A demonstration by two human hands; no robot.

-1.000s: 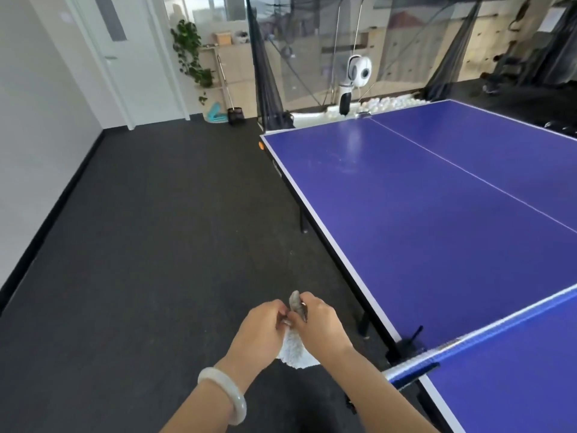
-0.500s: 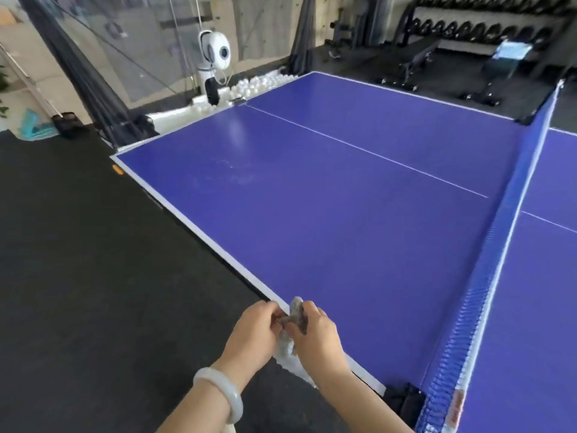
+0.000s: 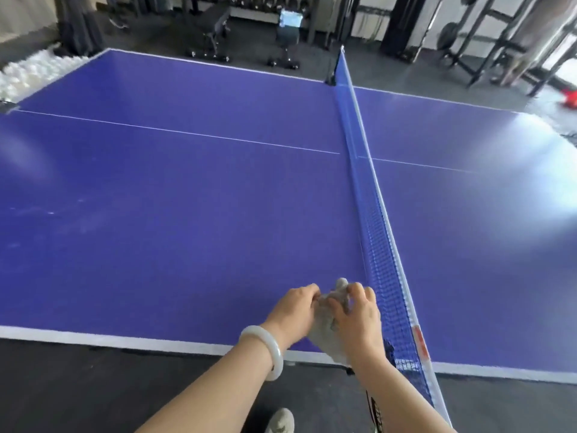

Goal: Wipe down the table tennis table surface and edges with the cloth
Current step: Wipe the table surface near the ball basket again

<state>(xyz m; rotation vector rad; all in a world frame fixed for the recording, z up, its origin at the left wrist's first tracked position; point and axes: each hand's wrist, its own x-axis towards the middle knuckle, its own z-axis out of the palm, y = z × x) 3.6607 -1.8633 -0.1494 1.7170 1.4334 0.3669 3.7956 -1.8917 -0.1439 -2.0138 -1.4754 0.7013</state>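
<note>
The purple table tennis table [image 3: 187, 214] with white edge lines fills the view. A small grey-white cloth [image 3: 324, 317] is bunched between both hands, just above the near edge of the table and left of the net. My left hand [image 3: 295, 310], a pale bangle on its wrist, pinches the cloth's left side. The cloth's right side is gripped by my right hand [image 3: 356, 317], its fingers curled over the top. Much of the cloth is hidden by the hands.
A blue net [image 3: 374, 232] crosses the table just right of my hands. White balls [image 3: 28, 73] are heaped past the far left corner. Weight benches [image 3: 215, 29] and racks stand behind the table. Dark floor and my shoe [image 3: 281, 420] lie below the near edge.
The view has swung right, from the table's end toward the net. My hands, still holding the cloth together, now hang over the table's near edge beside the net instead of over the floor.
</note>
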